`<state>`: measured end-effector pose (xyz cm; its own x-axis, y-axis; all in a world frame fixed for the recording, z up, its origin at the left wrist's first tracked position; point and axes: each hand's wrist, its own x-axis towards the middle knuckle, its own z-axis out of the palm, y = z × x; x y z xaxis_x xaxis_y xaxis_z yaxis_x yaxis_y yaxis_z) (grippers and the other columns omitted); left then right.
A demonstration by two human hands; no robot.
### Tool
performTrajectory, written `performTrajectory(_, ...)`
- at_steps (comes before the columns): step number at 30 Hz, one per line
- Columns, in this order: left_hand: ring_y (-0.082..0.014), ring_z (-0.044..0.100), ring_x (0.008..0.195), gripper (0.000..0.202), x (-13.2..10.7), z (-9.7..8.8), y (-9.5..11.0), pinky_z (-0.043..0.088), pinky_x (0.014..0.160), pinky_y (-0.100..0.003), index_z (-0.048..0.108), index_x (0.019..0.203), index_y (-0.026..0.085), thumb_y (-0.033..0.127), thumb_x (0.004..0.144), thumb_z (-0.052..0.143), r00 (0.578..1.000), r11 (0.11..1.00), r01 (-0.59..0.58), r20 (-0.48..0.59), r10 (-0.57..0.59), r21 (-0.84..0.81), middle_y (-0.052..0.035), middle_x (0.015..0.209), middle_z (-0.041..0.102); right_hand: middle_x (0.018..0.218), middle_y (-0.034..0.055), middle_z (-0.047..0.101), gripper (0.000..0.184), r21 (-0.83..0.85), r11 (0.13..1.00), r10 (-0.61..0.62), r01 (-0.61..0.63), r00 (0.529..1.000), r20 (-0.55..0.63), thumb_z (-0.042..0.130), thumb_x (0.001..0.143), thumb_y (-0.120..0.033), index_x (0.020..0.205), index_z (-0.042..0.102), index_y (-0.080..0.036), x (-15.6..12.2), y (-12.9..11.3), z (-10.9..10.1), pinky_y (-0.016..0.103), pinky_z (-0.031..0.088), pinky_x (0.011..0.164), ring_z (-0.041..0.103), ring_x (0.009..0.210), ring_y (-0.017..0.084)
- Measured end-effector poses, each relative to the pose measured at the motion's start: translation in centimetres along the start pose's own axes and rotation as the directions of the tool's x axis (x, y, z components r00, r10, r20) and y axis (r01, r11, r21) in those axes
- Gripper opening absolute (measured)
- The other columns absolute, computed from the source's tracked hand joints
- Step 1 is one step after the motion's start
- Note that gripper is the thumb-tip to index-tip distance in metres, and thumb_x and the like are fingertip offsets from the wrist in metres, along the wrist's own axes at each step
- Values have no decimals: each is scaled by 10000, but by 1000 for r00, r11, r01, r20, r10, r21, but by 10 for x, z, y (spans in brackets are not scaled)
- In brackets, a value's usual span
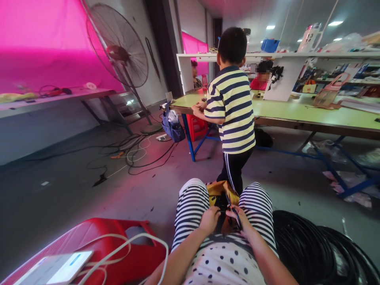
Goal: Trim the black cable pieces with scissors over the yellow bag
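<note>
My right hand (241, 218) is closed round the dark handles of a pair of scissors (236, 217), whose blades point away from me. Close beside it, my left hand (209, 219) is closed in a pinch. A thin dark piece seems to run from its fingertips toward the right hand, too small to name. Between my knees, just beyond both hands, sits a yellow-brown bag or cloth (223, 187) with dark material in its opening.
A person in a striped shirt (233, 109) stands before me at a green-topped workbench (311, 113). Coiled black cable (303, 245) lies at my right. A red stool (118, 241) at my left carries a white device (69, 267) with a cord. Cables and a fan (118, 51) are further left.
</note>
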<state>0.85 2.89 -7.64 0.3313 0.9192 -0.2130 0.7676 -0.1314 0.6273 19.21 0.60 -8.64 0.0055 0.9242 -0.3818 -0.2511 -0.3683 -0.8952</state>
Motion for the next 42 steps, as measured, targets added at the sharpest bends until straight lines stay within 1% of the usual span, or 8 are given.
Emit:
performTrajectory(5, -272, 711, 1228, 349, 0, 0, 2, 514, 1103, -350, 759, 1252, 102, 155, 1017, 506, 1000, 1000, 6, 2, -6, -11, -169, 1259, 764, 740, 3, 690, 494, 27, 998, 57, -56, 998, -20, 976, 474, -405, 866, 744, -214, -1, -6, 2, 319, 481, 718, 612, 709, 197)
performTrajectory(10, -275, 708, 1220, 340, 2, 3, -1, 514, 1098, -361, 764, 1236, 115, 160, 1013, 511, 1000, 1000, -2, 0, 2, -19, -162, 1249, 769, 724, -17, 675, 473, 60, 994, 92, -91, 996, -14, 954, 505, -352, 907, 754, -203, -3, -8, 1, 307, 472, 710, 617, 700, 188)
performTrajectory(17, -275, 712, 1209, 322, 4, 7, -5, 519, 1085, -364, 766, 1214, 128, 164, 998, 530, 1000, 999, -16, -6, 15, -33, -160, 1238, 770, 756, -6, 723, 402, 83, 993, 89, -88, 996, -13, 940, 488, -304, 832, 749, -223, -1, -8, 0, 349, 529, 815, 682, 759, 221)
performTrajectory(22, -274, 712, 1200, 321, 5, 8, -6, 521, 1081, -364, 770, 1207, 136, 168, 1000, 526, 1000, 999, -14, -4, 14, -30, -158, 1229, 772, 759, 18, 725, 383, 72, 994, 79, -77, 997, -19, 926, 488, -302, 814, 742, -220, -4, -9, 0, 375, 544, 798, 686, 764, 245)
performTrajectory(29, -262, 718, 1194, 304, 5, 9, -7, 530, 1077, -354, 774, 1190, 161, 173, 997, 539, 1000, 1000, -9, -7, 9, -27, -135, 1217, 776, 746, -3, 690, 402, 35, 996, 80, -81, 997, 6, 894, 508, -323, 860, 738, -205, -5, -10, 0, 318, 517, 740, 654, 721, 199)
performTrajectory(34, -260, 719, 1198, 299, 5, 8, -6, 524, 1081, -342, 770, 1198, 134, 159, 1002, 545, 1000, 1000, -9, -10, 9, -25, -150, 1220, 774, 719, -25, 666, 399, 60, 993, 105, -106, 994, 20, 883, 517, -306, 858, 715, -183, -6, -11, 4, 282, 488, 688, 616, 658, 156)
performTrajectory(38, -262, 715, 1204, 303, 4, 7, -7, 518, 1091, -352, 768, 1204, 139, 158, 993, 550, 1000, 999, -12, -17, 12, -44, -142, 1236, 778, 710, -18, 681, 344, 81, 994, 75, -78, 996, 41, 886, 537, -287, 811, 714, -170, -9, -14, 5, 276, 481, 710, 613, 679, 148)
performTrajectory(42, -263, 718, 1196, 299, 4, 6, -7, 527, 1084, -360, 773, 1190, 161, 160, 983, 558, 1000, 999, 7, -25, -8, -35, -126, 1227, 784, 735, -16, 709, 344, 81, 994, 67, -71, 996, 54, 905, 538, -290, 823, 736, -198, -9, -14, 5, 299, 509, 753, 644, 721, 176)
